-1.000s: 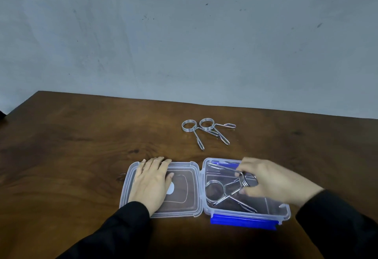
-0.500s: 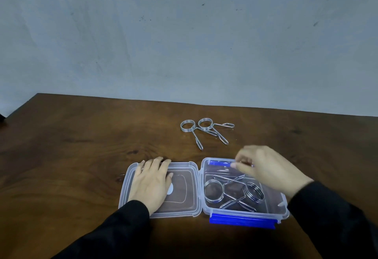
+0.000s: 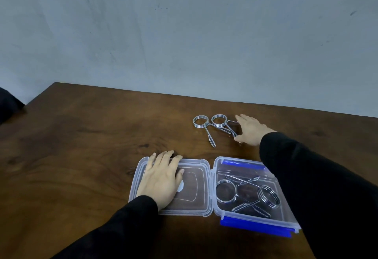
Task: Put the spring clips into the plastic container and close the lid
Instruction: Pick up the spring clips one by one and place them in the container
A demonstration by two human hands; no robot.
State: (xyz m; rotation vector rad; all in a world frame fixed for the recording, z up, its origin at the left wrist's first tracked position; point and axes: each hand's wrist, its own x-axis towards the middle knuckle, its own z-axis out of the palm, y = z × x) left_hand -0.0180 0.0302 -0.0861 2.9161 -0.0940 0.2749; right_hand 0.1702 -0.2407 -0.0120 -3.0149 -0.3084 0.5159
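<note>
Here the left hand (image 3: 161, 181) lies flat on the open lid (image 3: 194, 189) of the plastic container (image 3: 286, 215), fingers (image 3: 163, 159) spread and holding nothing. Just right of that hand, two spring clips (image 3: 245, 194) lie crossed inside the container. The right hand (image 3: 250, 129) reaches beyond the container to the two spring clips on the desk (image 3: 216, 126), its fingers (image 3: 241, 118) parted either side of the nearer clip's handles, touching them; whether they grip it, I cannot tell. The other clip's coil lies further left on the desk (image 3: 81, 136).

Brown wooden table (image 3: 81, 146) with open plastic container (image 3: 286, 220), two spring clips (image 3: 212, 125).
</note>
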